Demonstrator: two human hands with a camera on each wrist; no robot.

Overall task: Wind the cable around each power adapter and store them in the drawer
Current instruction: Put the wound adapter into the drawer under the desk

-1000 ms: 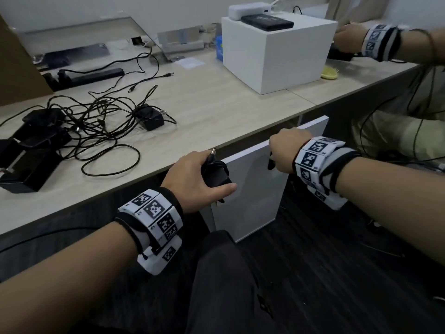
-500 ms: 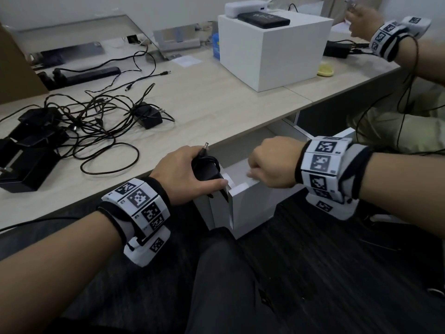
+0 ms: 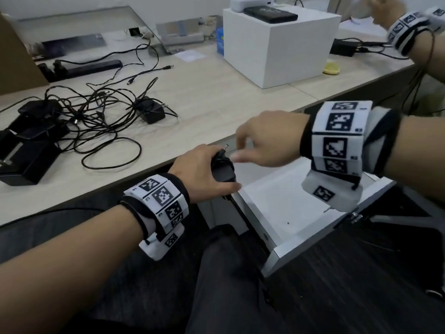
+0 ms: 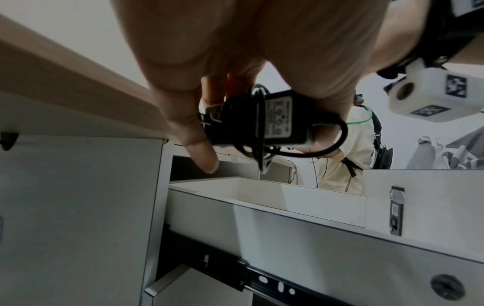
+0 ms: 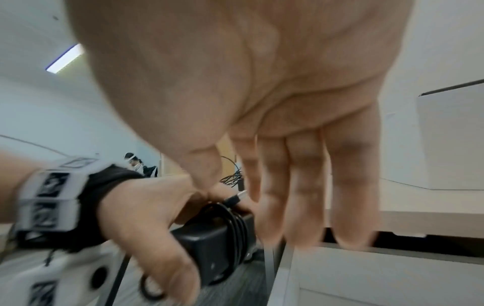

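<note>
My left hand (image 3: pixel 204 172) grips a black power adapter (image 3: pixel 222 169) with its cable wound round it, the barrel plug sticking up. The left wrist view shows the adapter (image 4: pixel 275 120) and its label, held just above the left wall of the open white drawer (image 3: pixel 284 206). My right hand (image 3: pixel 262 138) hovers over the drawer with fingers extended, fingertips close to the plug; whether they touch it is unclear. In the right wrist view the adapter (image 5: pixel 220 240) lies below my straight fingers (image 5: pixel 306 186). More black adapters (image 3: pixel 150 109) lie in tangled cables (image 3: pixel 96 121) on the desk's left.
A white box (image 3: pixel 279 44) with a black device on top stands at the back right of the desk. A power strip (image 3: pixel 89 68) lies at the back left. Another person's hand (image 3: pixel 385 10) and banded wrist work at the far right. Dark floor lies beneath the drawer.
The drawer has slid out from shut to wide open. My right hand has let go of its front and moved up and left toward the adapter, fingers now extended.
</note>
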